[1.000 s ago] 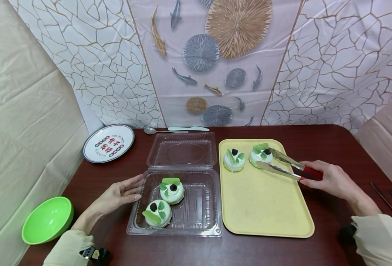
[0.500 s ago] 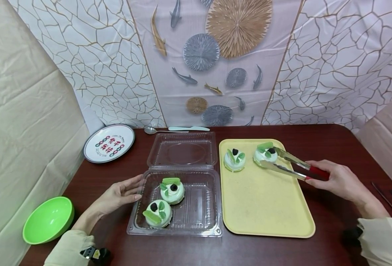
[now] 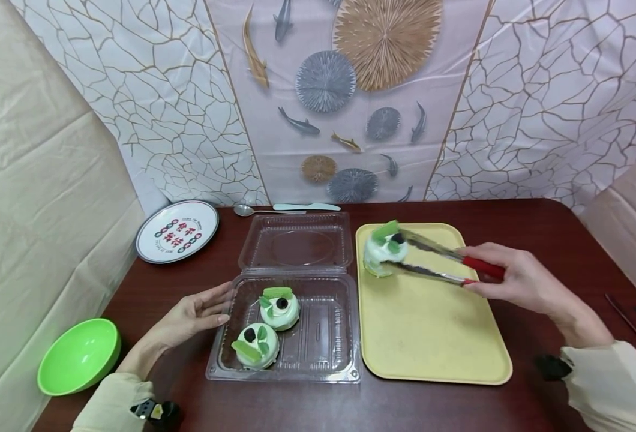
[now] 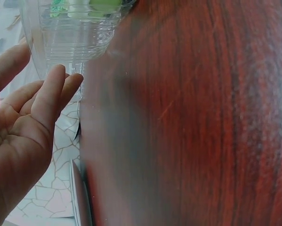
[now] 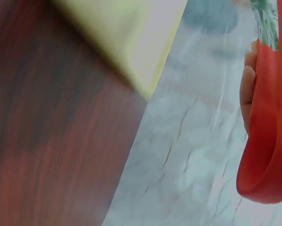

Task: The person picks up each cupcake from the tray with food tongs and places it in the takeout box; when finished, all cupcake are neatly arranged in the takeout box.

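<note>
Your right hand (image 3: 518,279) is holding the tongs (image 3: 437,275) by their red handles, and the narrowed tips are gripping a cream cake (image 3: 385,249) over the far left corner of the yellow tray (image 3: 437,336), toward the far edge of the counter (image 3: 404,408). Your left hand (image 3: 191,321) is lying, fingers loosely extended, at the left side of the clear box (image 3: 320,342); whether it is touching the wall is hard to tell.

You are risking a bump: in the head view the cream cake is overlapping the tray cake (image 3: 376,270), so if you are carrying it too low, its base or the tongs could be smearing that one. Squeezing harder could be denting its soft side; loosening could be letting it drop short of the box.

Compared with half a second ago, your cream cake is sitting further toward the counter's left edge, hiding most of a tray cake that was showing whole. Your left hand and the box are staying put.
</note>
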A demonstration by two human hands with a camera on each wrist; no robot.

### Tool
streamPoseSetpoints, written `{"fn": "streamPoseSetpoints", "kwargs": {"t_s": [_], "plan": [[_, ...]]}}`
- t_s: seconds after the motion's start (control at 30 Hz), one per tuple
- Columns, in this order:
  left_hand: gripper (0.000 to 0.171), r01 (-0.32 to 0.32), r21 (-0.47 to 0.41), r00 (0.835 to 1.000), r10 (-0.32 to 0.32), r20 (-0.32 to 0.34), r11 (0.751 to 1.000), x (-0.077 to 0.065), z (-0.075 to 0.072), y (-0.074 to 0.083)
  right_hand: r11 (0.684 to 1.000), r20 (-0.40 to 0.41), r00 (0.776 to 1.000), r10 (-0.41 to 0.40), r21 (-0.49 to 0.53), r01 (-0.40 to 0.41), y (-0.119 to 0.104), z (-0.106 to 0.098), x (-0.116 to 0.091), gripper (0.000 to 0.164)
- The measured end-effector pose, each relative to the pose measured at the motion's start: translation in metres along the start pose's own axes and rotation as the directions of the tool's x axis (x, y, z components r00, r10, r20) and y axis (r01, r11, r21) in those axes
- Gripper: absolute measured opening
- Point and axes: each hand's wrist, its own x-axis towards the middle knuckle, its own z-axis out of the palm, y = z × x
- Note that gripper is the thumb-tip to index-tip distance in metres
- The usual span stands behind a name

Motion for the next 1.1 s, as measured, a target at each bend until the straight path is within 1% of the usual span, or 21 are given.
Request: {"fn": "streamPoseSetpoints", "kwargs": {"t_s": [0.07,0.13,0.2,0.27,0.3,0.43,0.53,0.8,1.1], "plan": [[0.074,0.015,0.008,1.0,-0.015,-0.007,1.0,0.0,0.0,0.0,0.996,0.038,0.997,-0.074,0.055,0.072,-0.011,0.011,0.01,0.058],[0.075,0.027,0.014,1.0,-0.027,-0.01,1.0,0.0,0.0,0.0,0.983,0.084,0.985,-0.151,0.122,0.14,-0.021,0.022,0.019,0.058],[0.075,0.03,0.014,1.0,-0.029,-0.011,0.999,-0.001,0.0,0.001,0.968,0.141,0.967,-0.213,0.167,0.188,-0.029,0.033,0.027,0.056],[0.075,0.029,0.008,1.0,-0.029,-0.011,1.0,-0.002,0.0,0.002,0.957,0.201,0.944,-0.26,0.183,0.224,-0.037,0.043,0.034,0.053],[0.075,0.03,0.003,0.999,-0.03,-0.011,1.0,-0.002,0.0,0.003,0.956,0.232,0.934,-0.271,0.175,0.234,-0.041,0.048,0.037,0.051],[0.073,0.014,-0.001,1.0,-0.014,-0.002,1.0,-0.001,0.0,0.002,0.96,0.327,0.903,-0.279,0.079,0.268,-0.055,0.064,0.046,0.049],[0.072,0.004,0.009,1.0,-0.004,0.005,1.0,-0.001,0.0,0.001,0.959,0.38,0.884,-0.274,0.043,0.279,-0.064,0.07,0.052,0.048],[0.073,0.013,0.005,1.0,-0.013,0.002,1.0,-0.001,0.0,0.0,0.95,0.46,0.835,-0.302,0.075,0.303,-0.077,0.076,0.064,0.05],[0.072,0.013,0.015,1.0,-0.013,0.006,1.0,-0.001,0.0,0.001,0.943,0.518,0.796,-0.314,0.069,0.327,-0.084,0.077,0.073,0.047]]}}
